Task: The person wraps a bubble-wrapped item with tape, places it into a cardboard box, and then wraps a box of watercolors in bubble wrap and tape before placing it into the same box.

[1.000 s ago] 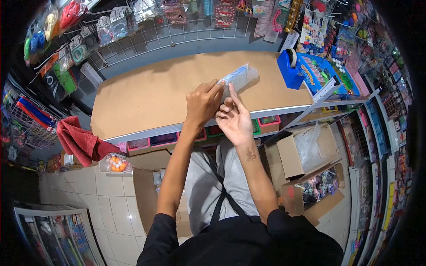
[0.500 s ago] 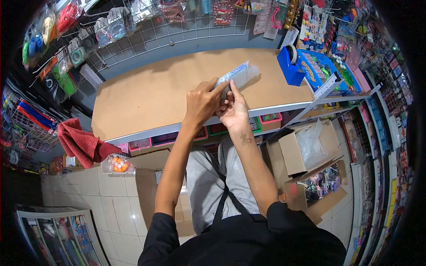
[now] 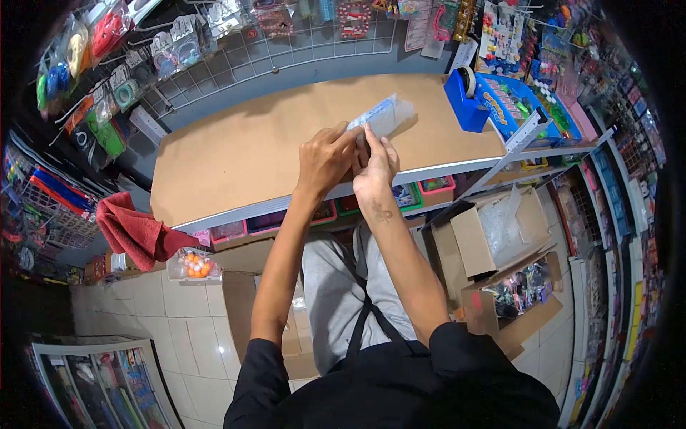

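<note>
Both my hands meet at the near end of a clear plastic packet (image 3: 386,116) with blue and white contents. I cannot make out what is inside it. My left hand (image 3: 326,159) is closed on the packet's near left end, knuckles up. My right hand (image 3: 376,163) is turned partly palm up, its thumb and fingers pinching the same end. The packet's far end sticks out to the upper right, above the brown shelf top (image 3: 243,157).
A blue tape dispenser (image 3: 466,104) and a blue display box (image 3: 511,100) stand at the shelf's right end. A red cloth (image 3: 136,232) hangs at the left corner. Open cardboard boxes (image 3: 468,250) sit on the floor at right. Packaged goods hang on wire racks (image 3: 300,51) behind.
The packet has shifted slightly left and up with my hands. My right hand's fingers have curled in closer to the packet's near end.
</note>
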The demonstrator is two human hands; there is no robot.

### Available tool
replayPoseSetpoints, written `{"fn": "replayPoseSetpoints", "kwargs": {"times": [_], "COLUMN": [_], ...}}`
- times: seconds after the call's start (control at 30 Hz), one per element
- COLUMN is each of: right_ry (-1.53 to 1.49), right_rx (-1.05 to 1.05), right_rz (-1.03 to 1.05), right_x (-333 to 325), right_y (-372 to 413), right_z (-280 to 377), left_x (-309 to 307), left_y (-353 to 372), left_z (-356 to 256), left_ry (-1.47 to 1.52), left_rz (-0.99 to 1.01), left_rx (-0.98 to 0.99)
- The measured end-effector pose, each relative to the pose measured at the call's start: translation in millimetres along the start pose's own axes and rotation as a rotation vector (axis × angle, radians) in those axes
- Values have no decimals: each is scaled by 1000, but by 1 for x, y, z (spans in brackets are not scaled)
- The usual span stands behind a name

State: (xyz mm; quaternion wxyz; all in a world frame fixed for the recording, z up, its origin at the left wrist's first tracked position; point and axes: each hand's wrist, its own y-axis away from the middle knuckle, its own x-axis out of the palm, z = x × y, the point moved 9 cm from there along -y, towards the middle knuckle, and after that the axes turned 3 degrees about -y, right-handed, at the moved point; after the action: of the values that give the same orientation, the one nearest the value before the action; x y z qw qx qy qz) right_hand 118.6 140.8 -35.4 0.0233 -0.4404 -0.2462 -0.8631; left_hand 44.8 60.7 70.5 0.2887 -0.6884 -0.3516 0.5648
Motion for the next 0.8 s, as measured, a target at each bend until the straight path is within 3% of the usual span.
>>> {"fn": "replayPoseSetpoints", "kwargs": {"times": [0.17,0.3,0.43,0.53,0.57,0.7,0.8], "right_ry": [128,267,261,353,348,659,830], "right_rx": [13,-197,-304,-274,-457,-719,-1523], "right_rz": [47,6,223,573,584,874,1188], "right_x": [-3,5,21,49,55,84,102], "right_y": [2,30,38,49,55,69,101], "right_z": [-1,24,40,57,71,90,112], "left_x": [-16,-35,-43,-52,-55,-75,-84], "left_y": [-2,-4,-4,-9,-12,-31,-46], "left_z": [4,5,16,18,18,14,4], "left_ry": [156,354,593,683,676,469,362], "left_rz": [-73,-140,-106,-74,-69,-26,37], "left_rx": [-22,-91,-224,-243,-216,-95,57]}}
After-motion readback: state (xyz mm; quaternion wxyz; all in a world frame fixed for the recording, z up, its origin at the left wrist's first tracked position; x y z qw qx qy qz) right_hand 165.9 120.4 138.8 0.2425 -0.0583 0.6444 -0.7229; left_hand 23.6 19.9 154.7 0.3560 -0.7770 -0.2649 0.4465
